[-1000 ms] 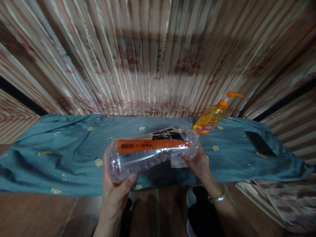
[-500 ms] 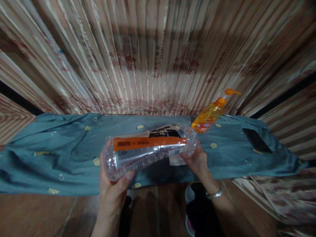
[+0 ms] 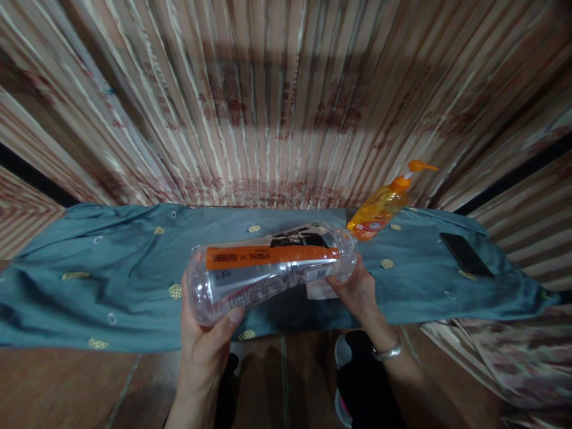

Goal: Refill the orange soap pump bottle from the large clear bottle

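A clear plastic bottle [image 3: 272,265] with an orange, white and black label lies sideways in the air between my hands, above the cloth. Its left end is gripped by my left hand [image 3: 208,339], thumb on the near side and fingers mostly hidden behind. My right hand [image 3: 357,289] is closed around the narrower right end, its fingers partly hidden by the bottle. A silver bracelet [image 3: 388,353] circles my right wrist. Beneath the bottle, a small white piece [image 3: 322,291], perhaps paper, shows on the cloth.
A blue-green patterned cloth [image 3: 134,268] covers the long surface. An orange pump bottle of yellow liquid [image 3: 379,208] stands at the back right, with a black phone [image 3: 466,255] farther right. A pleated curtain [image 3: 277,107] hangs behind. My feet are on the tiled floor [image 3: 259,393].
Both hands keep the same hold. The bottle has barely shifted, with a very slight turn of its label; everything else looks the same.
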Demonstrator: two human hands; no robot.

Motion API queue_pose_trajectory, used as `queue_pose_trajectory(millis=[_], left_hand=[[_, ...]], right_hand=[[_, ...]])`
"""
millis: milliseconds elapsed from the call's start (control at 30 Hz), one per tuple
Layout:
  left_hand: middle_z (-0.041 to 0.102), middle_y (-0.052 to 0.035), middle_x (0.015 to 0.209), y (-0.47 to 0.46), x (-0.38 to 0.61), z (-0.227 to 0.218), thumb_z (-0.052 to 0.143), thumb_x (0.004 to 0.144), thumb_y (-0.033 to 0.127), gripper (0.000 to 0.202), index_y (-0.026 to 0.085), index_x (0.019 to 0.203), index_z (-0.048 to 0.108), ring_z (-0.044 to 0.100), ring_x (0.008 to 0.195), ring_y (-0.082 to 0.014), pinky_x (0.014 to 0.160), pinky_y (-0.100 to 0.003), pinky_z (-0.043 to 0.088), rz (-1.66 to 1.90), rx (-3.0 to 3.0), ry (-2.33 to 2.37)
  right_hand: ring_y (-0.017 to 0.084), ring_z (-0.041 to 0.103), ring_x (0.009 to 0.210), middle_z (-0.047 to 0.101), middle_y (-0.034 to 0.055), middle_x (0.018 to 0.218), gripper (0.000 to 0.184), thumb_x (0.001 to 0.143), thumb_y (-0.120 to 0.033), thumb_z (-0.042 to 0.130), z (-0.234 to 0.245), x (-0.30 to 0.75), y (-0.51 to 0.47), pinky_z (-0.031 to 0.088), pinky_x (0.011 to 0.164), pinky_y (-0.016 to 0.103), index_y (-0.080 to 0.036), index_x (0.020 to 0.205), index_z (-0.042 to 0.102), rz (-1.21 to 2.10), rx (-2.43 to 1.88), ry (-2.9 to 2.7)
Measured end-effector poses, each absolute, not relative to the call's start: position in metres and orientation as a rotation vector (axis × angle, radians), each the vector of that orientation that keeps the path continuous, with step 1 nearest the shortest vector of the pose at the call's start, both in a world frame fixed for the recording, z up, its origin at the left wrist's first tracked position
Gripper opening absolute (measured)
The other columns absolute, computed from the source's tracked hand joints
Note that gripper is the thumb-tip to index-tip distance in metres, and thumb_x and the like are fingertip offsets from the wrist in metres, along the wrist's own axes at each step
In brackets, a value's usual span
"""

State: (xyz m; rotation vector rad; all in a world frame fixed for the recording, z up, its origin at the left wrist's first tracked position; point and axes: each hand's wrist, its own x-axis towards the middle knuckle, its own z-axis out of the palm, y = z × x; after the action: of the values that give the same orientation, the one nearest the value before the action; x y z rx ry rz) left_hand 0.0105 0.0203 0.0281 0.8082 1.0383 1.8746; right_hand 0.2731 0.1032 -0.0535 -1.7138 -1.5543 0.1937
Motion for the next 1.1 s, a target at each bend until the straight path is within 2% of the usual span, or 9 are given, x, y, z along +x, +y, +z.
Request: queue_pose_trajectory(millis=[100,233,467,600,833,967,1100], left_hand=[[0.068,-0.0056,0.140,0.021,0.011,0.028,0.095,0.063,0.030,0.078,0.039,0.136,0.069,0.067,0.122,-0.0315,0.093,-0.040,0.063,1.872,0.806,1.063],[0.069,-0.0062,0.138,0.022,0.012,0.030,0.094,0.065,0.031,0.080,0.039,0.140,0.066,0.071,0.115,-0.0301,0.092,-0.041,0.063,1.876,0.832,1.047],[0.067,-0.0047,0.140,0.024,0.012,0.031,0.096,0.064,0.030,0.085,0.040,0.142,0.065,0.071,0.111,-0.0254,0.091,-0.035,0.064,1.896,0.844,1.023],[0.069,-0.0064,0.138,0.024,0.013,0.031,0.096,0.064,0.030,0.081,0.038,0.140,0.067,0.072,0.110,-0.0271,0.092,-0.038,0.064,1.909,0.850,1.009],[0.067,-0.0070,0.142,0.022,0.017,0.038,0.097,0.062,0.035,0.087,0.039,0.143,0.064,0.067,0.124,-0.0345,0.097,-0.045,0.062,1.883,0.819,1.077],[0.066,-0.0048,0.142,0.022,0.016,0.036,0.097,0.063,0.037,0.080,0.039,0.138,0.067,0.067,0.123,-0.0329,0.100,-0.046,0.060,1.866,0.809,1.083],[0.068,-0.0048,0.137,0.024,0.010,0.029,0.097,0.060,0.036,0.079,0.038,0.134,0.069,0.069,0.117,-0.0318,0.094,-0.044,0.063,1.887,0.874,1.031]], right_hand=[[0.036,0.079,0.093,0.081,0.0168,0.110,0.075,0.077,-0.056,0.066,-0.051,0.272,0.103,0.064,0.081,0.049,-0.015,0.139,0.057,0.216,-1.724,-1.554],[0.037,0.079,0.093,0.082,0.0168,0.108,0.076,0.075,-0.056,0.067,-0.047,0.271,0.103,0.065,0.080,0.050,-0.014,0.138,0.057,0.242,-1.729,-1.545],[0.037,0.079,0.095,0.081,0.0176,0.107,0.077,0.073,-0.055,0.068,-0.046,0.272,0.103,0.064,0.081,0.047,-0.012,0.137,0.058,0.228,-1.739,-1.546],[0.036,0.079,0.095,0.081,0.0176,0.109,0.077,0.074,-0.056,0.066,-0.049,0.272,0.104,0.064,0.081,0.047,-0.013,0.136,0.058,0.206,-1.747,-1.551],[0.037,0.079,0.092,0.081,0.0188,0.105,0.076,0.074,-0.057,0.064,-0.048,0.273,0.103,0.064,0.082,0.049,-0.010,0.135,0.059,0.233,-1.753,-1.550],[0.036,0.079,0.095,0.081,0.0184,0.107,0.075,0.075,-0.057,0.063,-0.046,0.272,0.102,0.064,0.084,0.048,-0.012,0.135,0.059,0.236,-1.762,-1.547],[0.037,0.079,0.097,0.081,0.0184,0.109,0.072,0.074,-0.055,0.063,-0.046,0.271,0.102,0.064,0.083,0.048,-0.013,0.133,0.059,0.222,-1.755,-1.545]])
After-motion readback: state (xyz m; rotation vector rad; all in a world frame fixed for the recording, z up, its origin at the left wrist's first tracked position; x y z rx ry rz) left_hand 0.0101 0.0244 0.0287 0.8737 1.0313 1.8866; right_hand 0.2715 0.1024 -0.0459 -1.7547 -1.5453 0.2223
